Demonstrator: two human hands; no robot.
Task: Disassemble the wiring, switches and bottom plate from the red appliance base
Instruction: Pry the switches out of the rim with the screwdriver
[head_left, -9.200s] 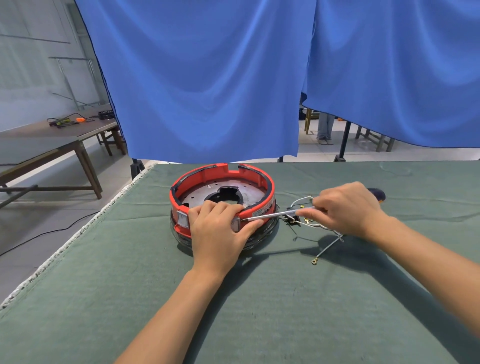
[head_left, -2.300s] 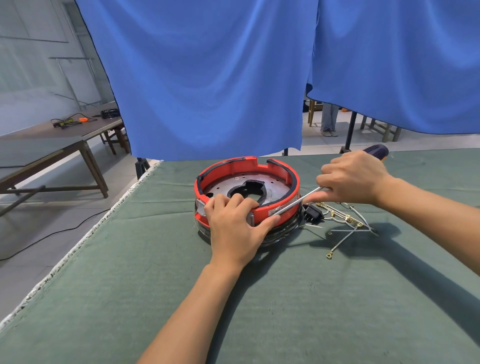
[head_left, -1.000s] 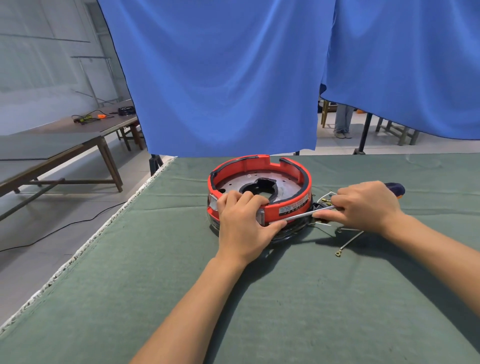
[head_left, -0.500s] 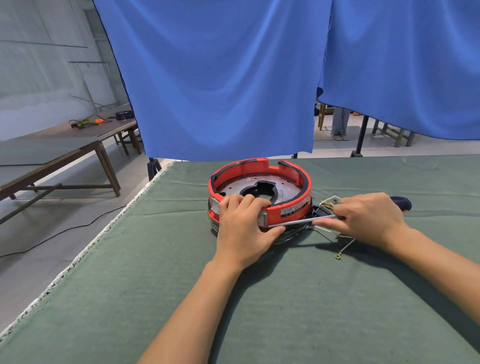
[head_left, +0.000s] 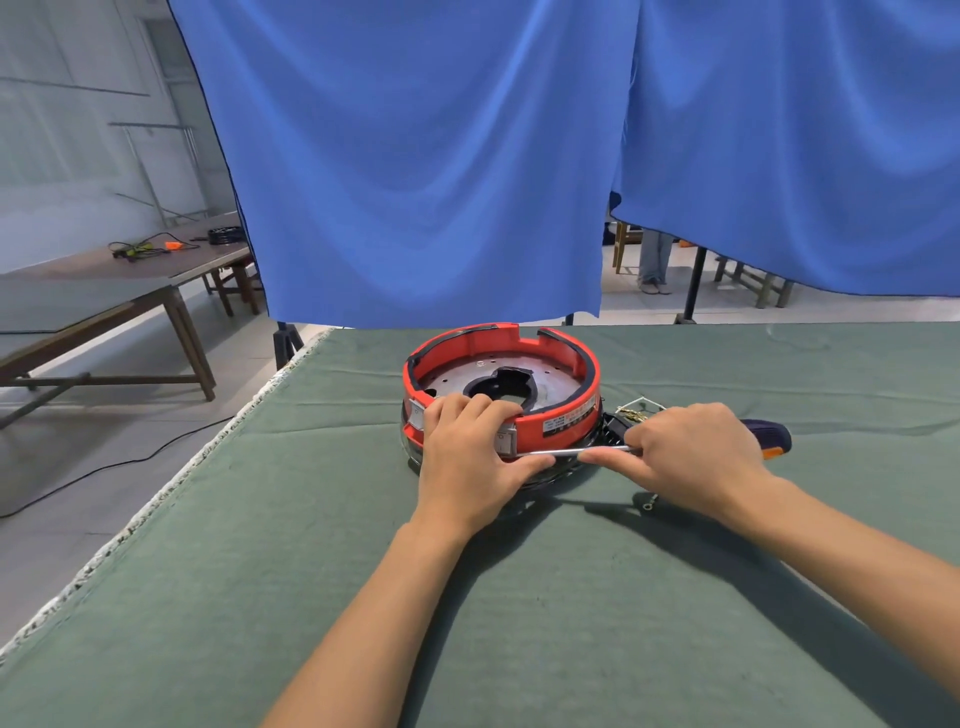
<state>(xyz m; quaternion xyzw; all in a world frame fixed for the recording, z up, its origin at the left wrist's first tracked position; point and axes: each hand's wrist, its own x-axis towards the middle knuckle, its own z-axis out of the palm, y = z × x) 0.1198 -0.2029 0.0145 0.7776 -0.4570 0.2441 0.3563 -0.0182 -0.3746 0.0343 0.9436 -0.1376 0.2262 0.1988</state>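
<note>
the red appliance base (head_left: 563, 415) stands on the green cloth of the counter (head_left: 311, 571), near the far edge of it, with its open side up. inside the red ring a round metal bottom plate (head_left: 452, 382) shows, with a dark opening in its middle.

the left hand (head_left: 470, 457) rests over the near wall of the base. its fingers are curled over the red rim and touch the plate side, and the thumb lies along the outside of the wall, so this hand holds the base.

the right hand (head_left: 691, 457) is just right of the base and grips a screwdriver (head_left: 566, 451). the metal shaft lies almost flat and points left, along the lower edge of the base wall, and its tip ends just beside the left thumb. i cannot tell if the tip is in a gap. the dark handle with an orange band comes out behind the right hand.

a loose bundle of wiring (head_left: 631, 413) with a black part lies on the cloth just right of the base, partly hidden by the right hand. one wire end with a ring terminal (head_left: 648, 503) lies near the right wrist.

behind the base hangs a blue curtain (head_left: 415, 156).
</note>
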